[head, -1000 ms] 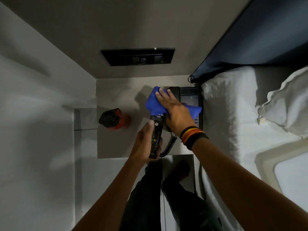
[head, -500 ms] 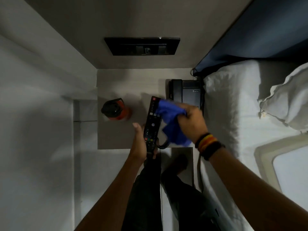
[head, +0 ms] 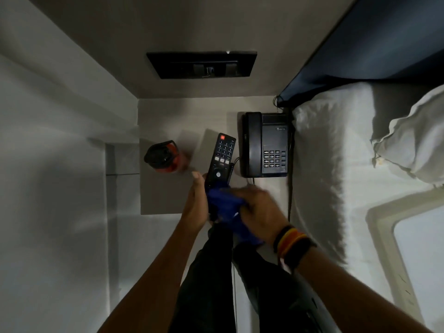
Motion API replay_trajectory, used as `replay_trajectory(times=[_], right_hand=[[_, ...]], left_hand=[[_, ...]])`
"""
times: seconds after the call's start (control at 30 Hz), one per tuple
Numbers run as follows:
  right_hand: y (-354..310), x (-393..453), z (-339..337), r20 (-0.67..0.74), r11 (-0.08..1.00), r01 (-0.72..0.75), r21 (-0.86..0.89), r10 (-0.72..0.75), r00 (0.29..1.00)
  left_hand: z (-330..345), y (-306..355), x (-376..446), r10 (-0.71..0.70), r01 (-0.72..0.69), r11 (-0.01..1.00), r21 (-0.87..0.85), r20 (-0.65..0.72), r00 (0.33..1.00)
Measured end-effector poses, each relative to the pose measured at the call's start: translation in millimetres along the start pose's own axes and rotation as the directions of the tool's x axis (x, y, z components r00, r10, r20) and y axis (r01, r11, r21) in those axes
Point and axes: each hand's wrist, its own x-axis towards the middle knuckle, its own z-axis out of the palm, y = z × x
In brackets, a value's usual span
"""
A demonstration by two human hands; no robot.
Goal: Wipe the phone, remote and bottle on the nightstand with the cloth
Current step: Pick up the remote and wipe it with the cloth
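My left hand [head: 194, 205] grips the near end of a black remote [head: 222, 158], which points away from me above the grey nightstand [head: 165, 116]. The buttons face up. My right hand [head: 258, 207] holds a bunched blue cloth [head: 224, 207] pressed against the remote's near end. A black desk phone [head: 265, 145] sits at the nightstand's right edge, handset on its cradle. A red bottle with a black lid [head: 164, 159] stands at the left edge.
A bed with white sheets [head: 331, 164] and a pillow [head: 413, 140] lies right of the nightstand, under a dark blue headboard [head: 384, 44]. A black switch panel [head: 201, 64] is on the wall behind. White wall runs along the left. My dark trousers [head: 209, 284] are below.
The cloth has slid down the remote from its far end to its near end, uncovering the buttons. The phone, earlier under my right hand and the cloth, is now in plain view.
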Motion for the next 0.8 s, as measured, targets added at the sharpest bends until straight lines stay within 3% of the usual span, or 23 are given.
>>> replay_trajectory(times=[0.1,0.17,0.37,0.5,0.6,0.67,0.73,0.8], right_hand=[[2.5,35.9,-39.8,-0.282,0.973,-0.085,0.213,0.144,0.948],[-3.0,66.6,-58.1,-0.394,0.985,-0.070,0.156,0.127,0.910],[-13.4,67.2,-6.8,-0.170,0.980,-0.073,-0.187,0.041,0.985],[-9.0,8.4,52.4,-0.109,0.978,0.012,-0.209,-0.036,0.993],[2.6,-12.3,50.4,-0.073,0.955,0.064,-0.291,-0.089,0.993],[9.9,-13.2,36.7,0.059,0.928,0.145,-0.342,-0.133,0.989],[14.0,-12.2,25.3,0.121,0.950,0.152,-0.274,-0.123,0.985],[14.3,-10.4,15.5,0.008,0.991,0.004,-0.136,-0.003,1.000]], left_hand=[[-0.8,2.0,-1.2,0.020,-0.022,0.999,0.024,0.049,0.999],[4.2,9.4,2.7,0.060,-0.060,0.998,-0.009,0.076,0.995],[17.2,21.7,1.5,0.088,-0.085,0.995,-0.043,0.084,0.993],[8.8,17.7,13.1,-0.009,0.007,0.995,-0.103,-0.018,1.000],[6.3,5.6,16.8,-0.001,0.000,0.998,-0.065,-0.020,1.000],[4.3,-2.0,20.2,0.007,-0.009,0.996,-0.094,-0.016,1.000],[6.0,0.8,31.4,-0.014,0.008,0.989,-0.150,-0.040,0.999],[8.7,8.2,49.5,-0.046,0.032,0.989,-0.147,-0.099,0.994]])
